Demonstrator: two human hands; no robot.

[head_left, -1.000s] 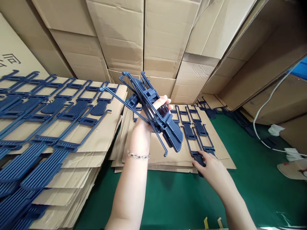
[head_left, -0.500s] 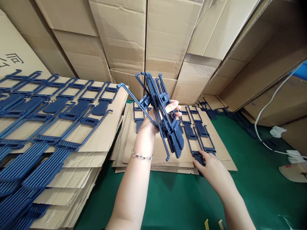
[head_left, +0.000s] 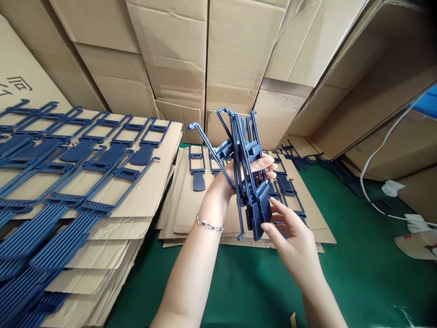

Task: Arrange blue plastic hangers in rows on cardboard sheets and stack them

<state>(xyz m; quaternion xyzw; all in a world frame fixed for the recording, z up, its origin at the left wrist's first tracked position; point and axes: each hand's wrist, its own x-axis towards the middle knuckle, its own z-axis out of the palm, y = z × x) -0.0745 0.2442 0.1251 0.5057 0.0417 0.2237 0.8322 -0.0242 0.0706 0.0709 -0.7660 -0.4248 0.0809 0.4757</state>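
Observation:
My left hand [head_left: 222, 183] is closed around a bundle of several dark blue plastic frames [head_left: 260, 217], held upright above the cardboard with their hooked ends up and ribbed paddles down. One frame slants out to the left of the bundle. My right hand [head_left: 292, 232] is beside the bundle's lower end, fingers and thumb apart. Its thumb tip is at the paddles' edge; I cannot tell whether it touches. Behind the bundle, similar blue frames [head_left: 199, 182] lie in a row on a cardboard sheet [head_left: 218, 214], partly hidden by my hands.
At left, a higher stack of cardboard sheets [head_left: 136, 223] carries rows of blue frames [head_left: 102, 182]. Tall cardboard boxes [head_left: 177, 50] stand behind. The green surface [head_left: 239, 282] spreads in front. A white cable [head_left: 367, 182] and crumpled white paper [head_left: 392, 187] are at right.
My left hand has moved right with the bundle, which now stands more upright. My right hand has left the frame on the cardboard and come up and left to the bundle's lower end.

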